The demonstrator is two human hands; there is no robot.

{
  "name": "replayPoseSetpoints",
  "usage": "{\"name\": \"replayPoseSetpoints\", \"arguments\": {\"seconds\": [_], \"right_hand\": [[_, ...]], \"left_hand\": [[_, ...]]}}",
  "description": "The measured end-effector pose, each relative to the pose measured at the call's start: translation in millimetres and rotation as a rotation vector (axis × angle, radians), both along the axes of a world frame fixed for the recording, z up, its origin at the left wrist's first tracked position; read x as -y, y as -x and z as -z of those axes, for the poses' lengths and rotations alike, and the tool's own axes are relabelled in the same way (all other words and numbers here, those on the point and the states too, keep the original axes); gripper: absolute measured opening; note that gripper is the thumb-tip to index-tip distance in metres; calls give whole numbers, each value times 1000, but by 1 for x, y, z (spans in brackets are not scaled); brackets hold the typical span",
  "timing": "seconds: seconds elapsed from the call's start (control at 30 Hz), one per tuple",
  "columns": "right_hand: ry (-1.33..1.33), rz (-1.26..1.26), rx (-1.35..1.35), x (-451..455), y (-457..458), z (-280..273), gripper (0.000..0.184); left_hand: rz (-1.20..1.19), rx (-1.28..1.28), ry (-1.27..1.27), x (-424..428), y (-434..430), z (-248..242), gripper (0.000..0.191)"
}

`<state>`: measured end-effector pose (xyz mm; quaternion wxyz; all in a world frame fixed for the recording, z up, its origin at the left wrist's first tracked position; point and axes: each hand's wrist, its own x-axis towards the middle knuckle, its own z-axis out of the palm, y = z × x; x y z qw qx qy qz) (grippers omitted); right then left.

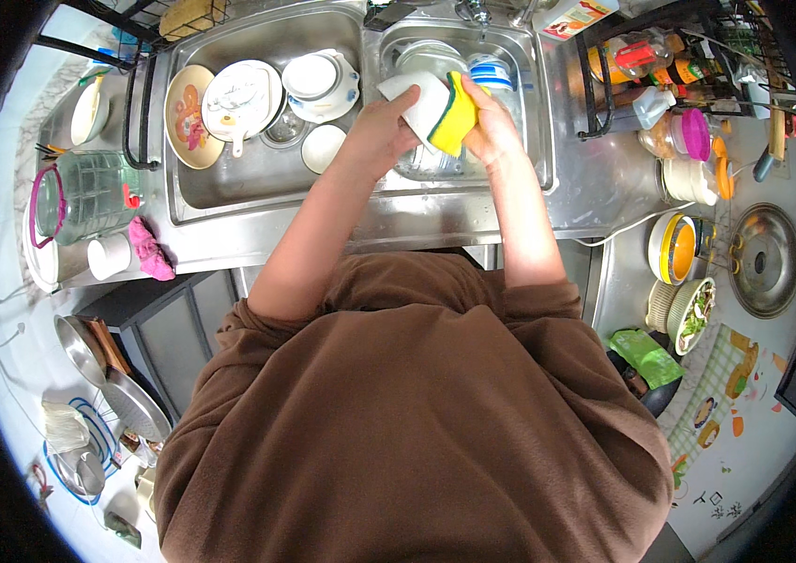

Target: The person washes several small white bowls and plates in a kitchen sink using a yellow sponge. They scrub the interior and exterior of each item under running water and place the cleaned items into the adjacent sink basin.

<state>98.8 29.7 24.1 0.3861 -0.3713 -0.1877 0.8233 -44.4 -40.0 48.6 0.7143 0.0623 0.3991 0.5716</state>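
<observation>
Above the right basin of a steel double sink, my left hand grips a white dish, thumb on its face; whether it is a bowl or a plate I cannot tell. A yellow sponge with a green scouring side is in my right hand, its green side against the dish. Beneath them, the right basin holds clear glass dishes and blue-and-white bowls. In the left basin lie an orange-patterned plate, a white handled dish, stacked white bowls and a small white bowl.
The faucet is behind the right basin. At left stand a large glass jar, a white cup and a pink cloth. A black rack with bottles, lidded jars and a green basket of vegetables occupy the right.
</observation>
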Motion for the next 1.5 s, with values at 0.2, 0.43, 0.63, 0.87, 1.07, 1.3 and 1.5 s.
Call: {"name": "replayPoseSetpoints", "arguments": {"seconds": [0.2, 0.43, 0.63, 0.87, 1.07, 1.3, 1.5], "right_hand": [[-770, -76, 416, 17, 4, -32, 13], [-1167, -115, 801, 29, 11, -42, 17], [-1331, -64, 818, 28, 11, -37, 17], [-993, -116, 620, 27, 14, -40, 24], [-1143, -183, 683, 29, 11, -44, 26], [-1298, -304, 682, 22, 1, -45, 24], [-1225, -316, 634, 22, 1, -47, 25]], "left_hand": [[-157, 429, -9, -3, -14, 8, 31], [-272, 183, -68, -2, -23, -2, 30], [-263, 177, -37, 0, -25, -5, 30], [-327, 215, -55, 3, -27, -11, 29], [-320, 193, -56, 2, -25, -11, 31], [-335, 115, -47, 4, -25, -12, 30], [-327, 71, -36, 5, -28, -20, 29]]}}
